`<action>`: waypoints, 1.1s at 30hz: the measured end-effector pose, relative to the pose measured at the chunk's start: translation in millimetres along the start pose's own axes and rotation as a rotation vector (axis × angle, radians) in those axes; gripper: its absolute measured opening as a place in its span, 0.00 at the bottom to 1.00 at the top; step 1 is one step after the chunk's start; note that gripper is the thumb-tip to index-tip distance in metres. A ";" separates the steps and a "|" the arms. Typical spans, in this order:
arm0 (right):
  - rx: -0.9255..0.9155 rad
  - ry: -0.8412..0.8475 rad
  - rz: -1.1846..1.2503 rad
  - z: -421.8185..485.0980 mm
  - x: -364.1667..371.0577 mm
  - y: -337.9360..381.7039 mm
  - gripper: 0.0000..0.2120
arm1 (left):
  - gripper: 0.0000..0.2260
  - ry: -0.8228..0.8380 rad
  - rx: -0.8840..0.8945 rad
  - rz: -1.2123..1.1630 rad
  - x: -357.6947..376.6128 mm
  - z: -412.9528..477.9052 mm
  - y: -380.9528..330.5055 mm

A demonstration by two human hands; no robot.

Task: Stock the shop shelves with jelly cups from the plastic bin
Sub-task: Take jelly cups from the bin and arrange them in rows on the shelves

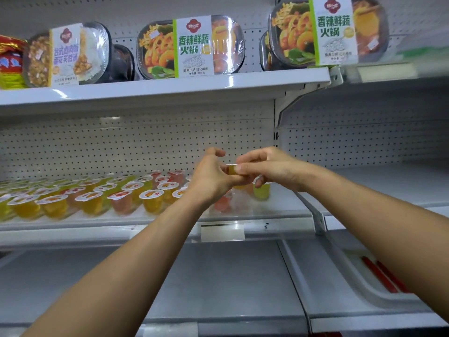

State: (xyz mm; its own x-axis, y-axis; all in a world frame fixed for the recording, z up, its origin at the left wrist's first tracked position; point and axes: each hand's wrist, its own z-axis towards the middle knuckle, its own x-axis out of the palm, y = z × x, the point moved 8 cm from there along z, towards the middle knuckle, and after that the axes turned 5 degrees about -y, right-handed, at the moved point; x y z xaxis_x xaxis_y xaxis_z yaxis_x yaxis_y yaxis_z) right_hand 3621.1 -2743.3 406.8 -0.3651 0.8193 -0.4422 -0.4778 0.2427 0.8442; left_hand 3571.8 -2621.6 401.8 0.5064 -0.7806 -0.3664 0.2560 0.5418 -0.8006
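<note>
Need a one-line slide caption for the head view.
Right hand pinches a yellow jelly cup next to the left hand, above a shelf holding rows of cups.

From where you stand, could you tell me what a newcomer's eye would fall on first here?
The two hands meeting mid-frame over the middle shelf, where the right hand pinches a small yellow jelly cup beside the left hand. Next, the rows of jelly cups filling the left of that shelf, and the big ready-meal boxes standing on the top shelf.
</note>
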 end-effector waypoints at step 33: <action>0.059 -0.249 -0.730 -11.0 -9.5 -60.1 0.26 | 0.11 -0.010 0.017 0.181 -43.4 -35.7 40.4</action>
State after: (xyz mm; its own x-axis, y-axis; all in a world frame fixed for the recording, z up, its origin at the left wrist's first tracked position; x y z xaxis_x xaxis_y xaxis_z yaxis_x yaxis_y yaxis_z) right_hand 3644.5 -2771.4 356.9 0.2202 0.5320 -0.8176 -0.4827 0.7878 0.3826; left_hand 3530.8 -2576.9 368.4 0.5533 -0.6672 -0.4987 0.1743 0.6782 -0.7139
